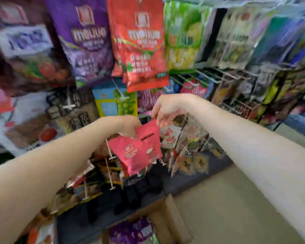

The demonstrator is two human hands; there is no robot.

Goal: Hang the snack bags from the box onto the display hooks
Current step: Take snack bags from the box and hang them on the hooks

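Item: crinkled pinkish-red foil snack bag [139,152] with a dark hang slot near its top edge. It is hanging tilted in mid-air at the centre of the view, in front of the lower rows of the display and above the box, with both hands holding its top corners.

Left hand [128,126]: its grip is closing on the bag's upper left corner, fingers curled round the edge; the fingertips are hiding behind the foil.

Right hand [165,110]: it is reaching down from above, its grip pinching the bag's upper right corner between thumb and fingers. Both bare forearms are stretching in from the lower edges of the view.

White wire display hooks [110,150] with short crossbar tips are sticking out just left of and below the held bag; whether the slot is touching any hook cannot be told through the blur.

Brown cardboard box [173,219]: it is sitting open on the floor at bottom centre, with purple foil snack bags [130,231] lying inside.

Upper display: a large purple snack bag [84,37], a large red snack bag [141,44] and a green-and-yellow snack bag [181,36] are hanging side by side above the hands. A white wire rack [209,76] at right is carrying more assorted packets. The whole view is blurring.
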